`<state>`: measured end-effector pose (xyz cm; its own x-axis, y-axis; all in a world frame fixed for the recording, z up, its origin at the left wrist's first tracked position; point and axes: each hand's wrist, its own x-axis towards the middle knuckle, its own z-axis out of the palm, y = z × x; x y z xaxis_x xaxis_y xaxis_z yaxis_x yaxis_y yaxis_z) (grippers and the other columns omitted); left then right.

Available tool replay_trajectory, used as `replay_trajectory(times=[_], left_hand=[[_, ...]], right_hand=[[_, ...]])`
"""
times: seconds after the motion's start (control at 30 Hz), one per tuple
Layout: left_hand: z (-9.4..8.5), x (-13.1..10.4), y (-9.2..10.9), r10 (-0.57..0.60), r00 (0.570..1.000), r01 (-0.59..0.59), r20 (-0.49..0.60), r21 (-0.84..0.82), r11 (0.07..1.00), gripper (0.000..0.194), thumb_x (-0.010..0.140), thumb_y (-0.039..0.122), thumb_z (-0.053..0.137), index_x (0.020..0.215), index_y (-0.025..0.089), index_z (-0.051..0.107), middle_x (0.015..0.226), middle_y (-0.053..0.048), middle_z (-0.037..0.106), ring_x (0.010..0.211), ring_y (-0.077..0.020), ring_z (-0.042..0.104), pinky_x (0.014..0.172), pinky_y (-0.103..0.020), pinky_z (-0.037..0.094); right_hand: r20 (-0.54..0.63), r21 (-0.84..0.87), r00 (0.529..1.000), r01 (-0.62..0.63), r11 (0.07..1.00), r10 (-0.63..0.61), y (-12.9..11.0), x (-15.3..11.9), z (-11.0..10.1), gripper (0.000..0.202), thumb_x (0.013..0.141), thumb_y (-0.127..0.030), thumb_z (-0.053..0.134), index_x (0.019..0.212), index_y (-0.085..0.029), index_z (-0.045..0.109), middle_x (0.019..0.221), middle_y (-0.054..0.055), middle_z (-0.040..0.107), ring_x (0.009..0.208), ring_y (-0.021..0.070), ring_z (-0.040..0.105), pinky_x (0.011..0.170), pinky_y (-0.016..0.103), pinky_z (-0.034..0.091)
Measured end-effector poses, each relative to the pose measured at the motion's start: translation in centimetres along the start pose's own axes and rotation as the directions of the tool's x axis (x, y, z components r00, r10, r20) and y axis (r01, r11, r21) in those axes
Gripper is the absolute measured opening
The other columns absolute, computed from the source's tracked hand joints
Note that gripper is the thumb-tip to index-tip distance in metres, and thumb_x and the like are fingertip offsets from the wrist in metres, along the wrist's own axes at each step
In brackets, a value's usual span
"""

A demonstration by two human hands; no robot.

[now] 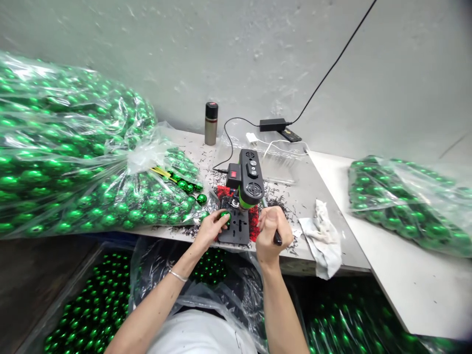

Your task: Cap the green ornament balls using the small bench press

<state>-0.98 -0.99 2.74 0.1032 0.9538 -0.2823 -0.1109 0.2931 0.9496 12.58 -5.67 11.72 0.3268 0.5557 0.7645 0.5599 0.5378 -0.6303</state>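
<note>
My left hand (211, 228) pinches a shiny green ball (226, 217) between thumb and fingers, at the left edge of a dark slotted metal plate (236, 232). Above the plate stands a small black machine (251, 177) with round vents, buttons and a green band near its lower end. A box with a red switch (233, 174) is fixed to its left side. My right hand (273, 231) is closed in a fist around a thin rod with a black end (278, 239), just right of the machine. Whether the rod joins the machine is hidden.
Clear bags of green balls lie left (73, 157) and right (401, 201); more balls fill open bags (88, 300) below the table. Around the machine are black scraps, red material (254, 223), a cloth (324, 241), a flask (211, 124) and a power adapter (273, 124) with cables.
</note>
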Motion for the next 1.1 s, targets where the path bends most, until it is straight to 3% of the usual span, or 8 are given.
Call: replay_trajectory(times=[0.13, 0.23, 0.37, 0.47, 0.63, 0.77, 0.97, 1.1], left_hand=[[0.5, 0.4, -0.6, 0.064, 0.998, -0.065, 0.028, 0.047, 0.997, 0.042, 0.075, 0.033, 0.074, 0.111, 0.013, 0.065, 0.09, -0.007, 0.074, 0.073, -0.0165, 0.068, 0.064, -0.026, 0.052], [1.0, 0.3, -0.6, 0.167, 0.986, -0.168, 0.026, 0.233, 0.958, 0.032, 0.078, 0.028, 0.069, 0.107, 0.015, 0.065, 0.096, -0.007, 0.074, 0.079, -0.0185, 0.069, 0.074, -0.031, 0.054], [1.5, -0.2, -0.4, 0.326, 0.944, -0.299, 0.049, 0.545, 0.783, 0.033, 0.081, 0.027, 0.066, 0.112, 0.018, 0.064, 0.099, -0.007, 0.073, 0.089, -0.023, 0.068, 0.083, -0.037, 0.053], [1.6, -0.4, -0.7, 0.411, 0.908, -0.36, 0.08, 0.65, 0.669, 0.032, 0.082, 0.025, 0.066, 0.114, 0.019, 0.064, 0.101, -0.008, 0.072, 0.096, -0.0253, 0.066, 0.087, -0.04, 0.052], [1.3, 0.0, -1.9, 0.558, 0.807, -0.521, 0.193, 0.677, 0.52, 0.03, 0.082, 0.025, 0.069, 0.112, 0.019, 0.066, 0.1, -0.008, 0.072, 0.095, -0.0248, 0.065, 0.087, -0.04, 0.052], [1.0, 0.5, -2.8, 0.648, 0.729, -0.609, 0.221, 0.642, 0.466, 0.03, 0.084, 0.03, 0.07, 0.112, 0.019, 0.067, 0.102, -0.009, 0.073, 0.095, -0.0244, 0.065, 0.087, -0.041, 0.051], [1.0, 0.8, -3.4, 0.662, 0.722, -0.616, 0.202, 0.625, 0.48, 0.03, 0.085, 0.033, 0.069, 0.111, 0.02, 0.068, 0.1, -0.009, 0.073, 0.094, -0.0243, 0.064, 0.086, -0.041, 0.049], [1.0, 0.6, -3.2, 0.626, 0.752, -0.592, 0.206, 0.629, 0.504, 0.03, 0.086, 0.032, 0.067, 0.113, 0.021, 0.068, 0.102, -0.009, 0.073, 0.096, -0.0243, 0.063, 0.089, -0.041, 0.047]], right_hand=[[-0.005, 0.005, 1.0, 0.009, 1.0, -0.009, -0.1, 0.1, 0.1, 0.03, 0.097, -0.017, 0.042, 0.067, -0.021, 0.047, 0.062, -0.002, 0.047, 0.058, 0.0106, 0.049, 0.056, 0.027, 0.038], [-0.005, 0.019, 1.0, 0.019, 1.0, -0.019, -0.1, 0.1, 0.1, 0.031, 0.097, -0.016, 0.041, 0.067, -0.021, 0.046, 0.063, -0.002, 0.047, 0.059, 0.011, 0.049, 0.056, 0.027, 0.039], [0.004, 0.008, 0.999, 0.043, 0.999, -0.043, 0.0, 0.0, 0.0, 0.028, 0.096, -0.015, 0.043, 0.069, -0.02, 0.048, 0.063, -0.002, 0.048, 0.059, 0.011, 0.05, 0.056, 0.027, 0.038], [0.001, 0.019, 0.998, 0.058, 0.998, -0.058, 0.2, -0.2, -0.1, 0.027, 0.095, -0.015, 0.044, 0.069, -0.02, 0.049, 0.063, -0.002, 0.049, 0.059, 0.0112, 0.05, 0.055, 0.027, 0.038], [0.006, 0.027, 0.999, 0.048, 0.998, -0.048, 0.3, -0.4, -0.1, 0.027, 0.095, -0.014, 0.043, 0.069, -0.02, 0.048, 0.065, -0.002, 0.049, 0.06, 0.0111, 0.05, 0.055, 0.026, 0.038], [0.022, 0.018, 0.998, 0.057, 0.998, -0.057, 0.4, -0.7, -0.3, 0.026, 0.095, -0.013, 0.042, 0.071, -0.02, 0.048, 0.066, -0.002, 0.05, 0.06, 0.0111, 0.051, 0.055, 0.026, 0.039], [0.03, 0.035, 0.988, 0.148, 0.988, -0.149, 2.3, -2.9, -0.2, 0.031, 0.094, -0.014, 0.041, 0.065, -0.021, 0.042, 0.065, -0.001, 0.049, 0.061, 0.0116, 0.05, 0.058, 0.027, 0.042], [0.031, 0.012, 0.976, 0.217, 0.976, -0.218, 4.1, -4.7, 0.2, 0.032, 0.097, -0.022, 0.036, 0.066, -0.021, 0.043, 0.068, -0.001, 0.051, 0.061, 0.0126, 0.05, 0.068, 0.034, 0.047]])
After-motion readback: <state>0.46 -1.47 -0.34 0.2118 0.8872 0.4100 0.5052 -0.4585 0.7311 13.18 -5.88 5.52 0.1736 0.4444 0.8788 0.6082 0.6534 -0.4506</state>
